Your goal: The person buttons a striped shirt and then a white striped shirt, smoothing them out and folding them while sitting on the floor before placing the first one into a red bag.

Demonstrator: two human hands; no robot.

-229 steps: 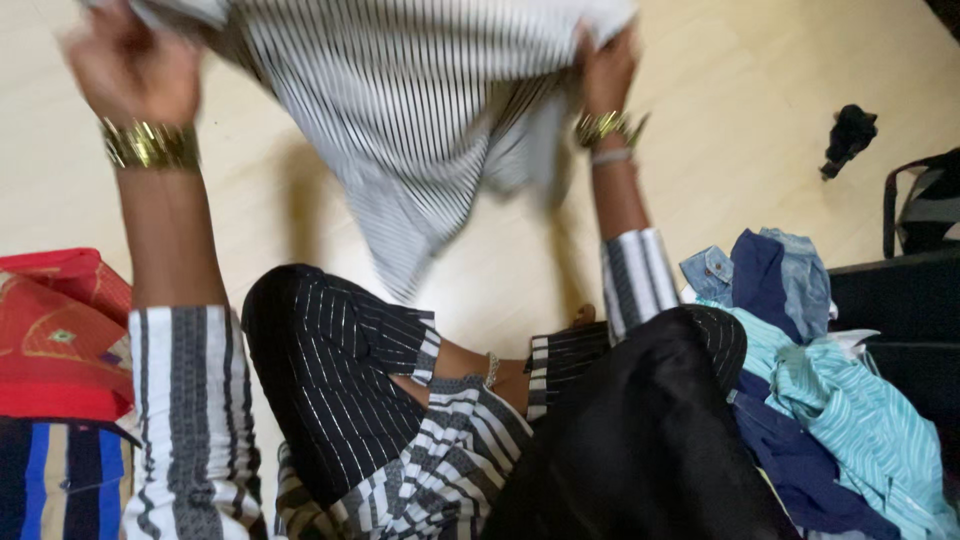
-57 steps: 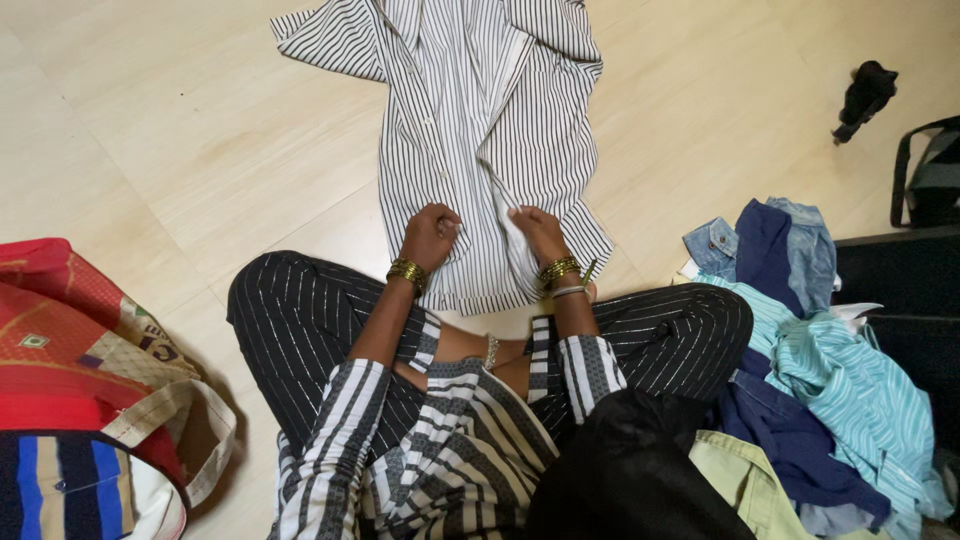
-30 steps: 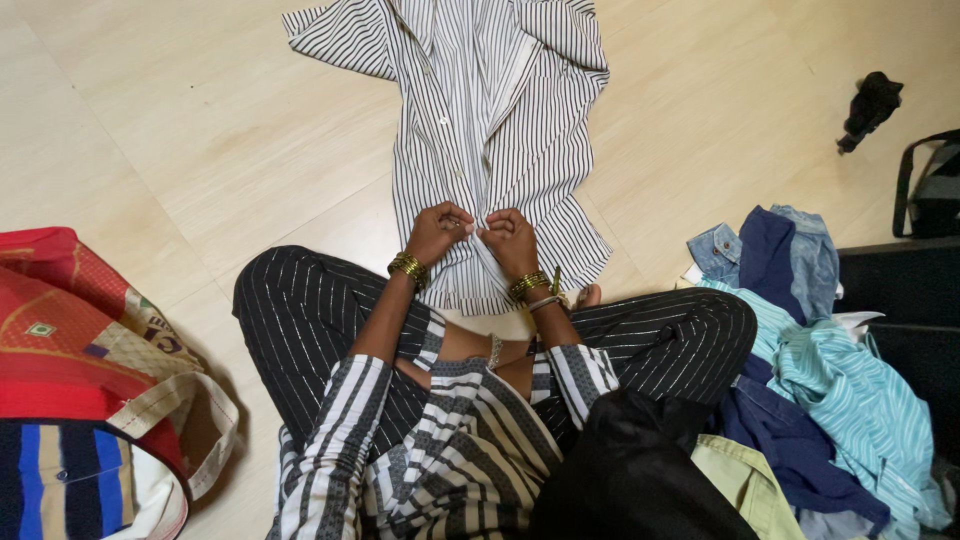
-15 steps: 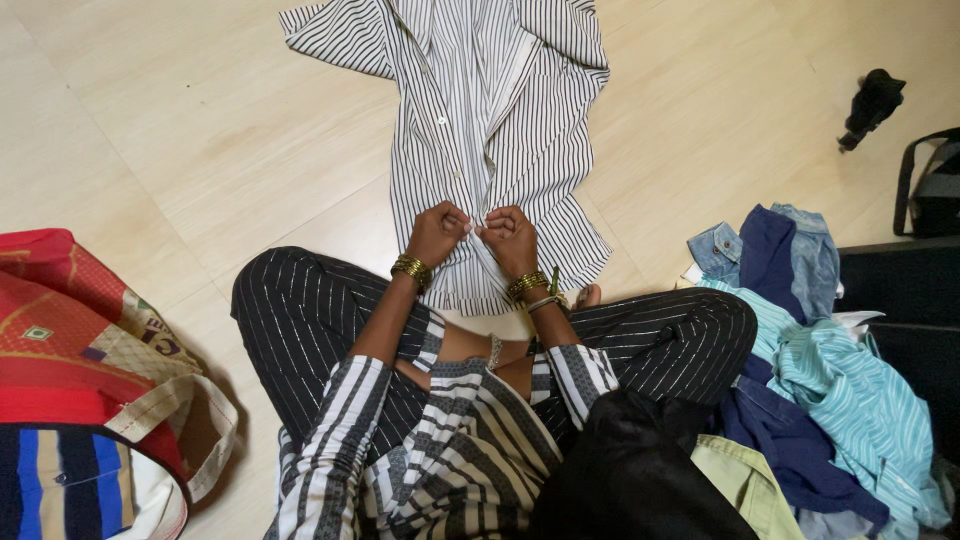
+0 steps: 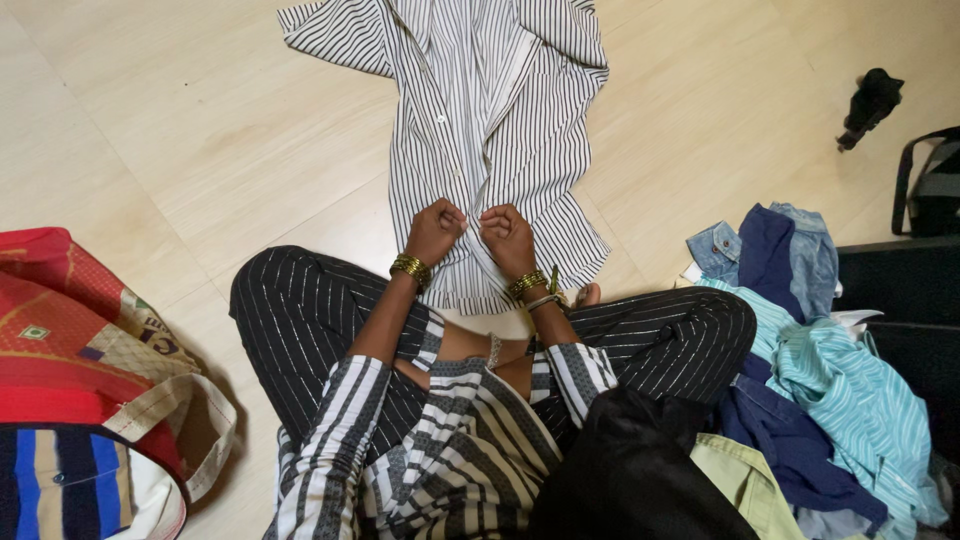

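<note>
hands meet over the front of a black-and-white striped shirt [image 5: 490, 120] spread on the pale floor [image 5: 200, 150]. left hand [image 5: 433, 231] and right hand [image 5: 507, 238] are both curled tight, each pinching an edge of the placket low on the shirt. judging by the closed lower front, the bottom looks fastened while the upper part and collar lie open, so most of the buttoning seems left. half a second earlier the knuckles touched; now a slight gap shows. a heap of blue and teal clothes [image 5: 800, 350] sits right, a red patterned bag [image 5: 80, 340] left.
</note>
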